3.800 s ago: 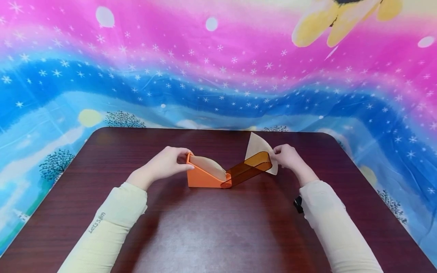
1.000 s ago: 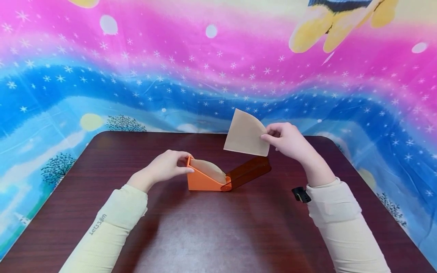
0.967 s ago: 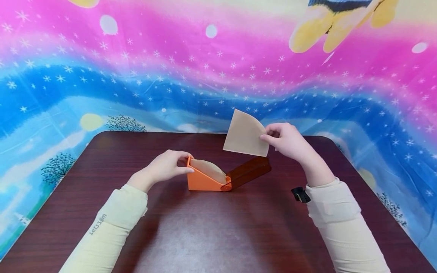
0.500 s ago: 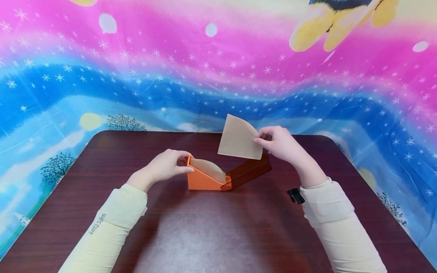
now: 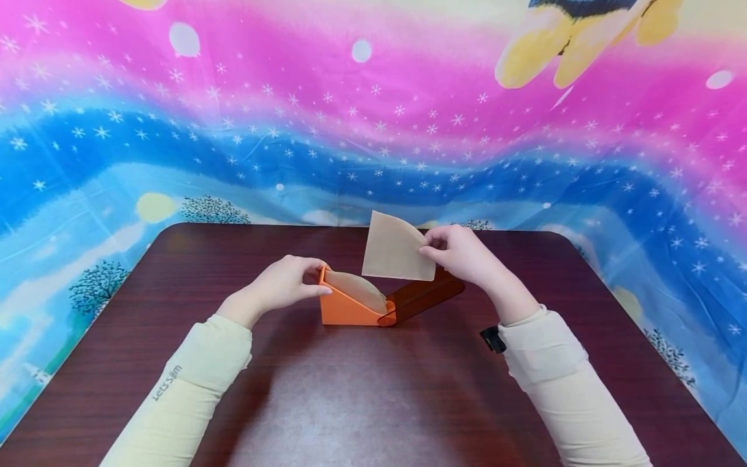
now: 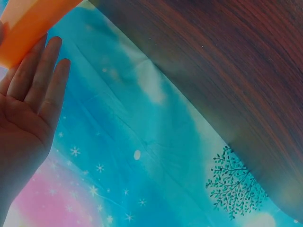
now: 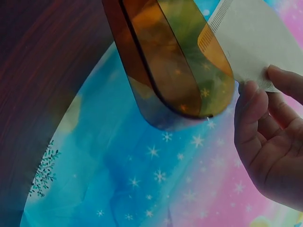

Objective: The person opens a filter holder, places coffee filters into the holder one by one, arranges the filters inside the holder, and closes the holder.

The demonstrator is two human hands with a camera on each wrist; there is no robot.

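Note:
An orange coffee filter holder point(image 5: 344, 311) stands on the table, its amber see-through lid point(image 5: 423, 301) swung out to the right. Brown paper filters point(image 5: 356, 290) lie inside it. My left hand point(image 5: 283, 285) grips the holder's tall left end between thumb and fingers; in the left wrist view the orange box point(image 6: 35, 26) is cut off by the frame. With thumb and fingertips, my right hand point(image 5: 463, 256) pinches one brown cone coffee filter point(image 5: 393, 253) by its right edge, above the holder and lid. The right wrist view shows the filter's crimped seam point(image 7: 220, 16) partly behind the lid.
The dark wood-grain table point(image 5: 350, 402) has rounded far corners. Behind it hangs a pink and blue printed cloth point(image 5: 327, 130). A black band-like item point(image 5: 493, 339) sits at the right cuff.
My right hand first came up from behind the lid with the filter, then moved left and down over the holder. The left hand has stayed on the holder.

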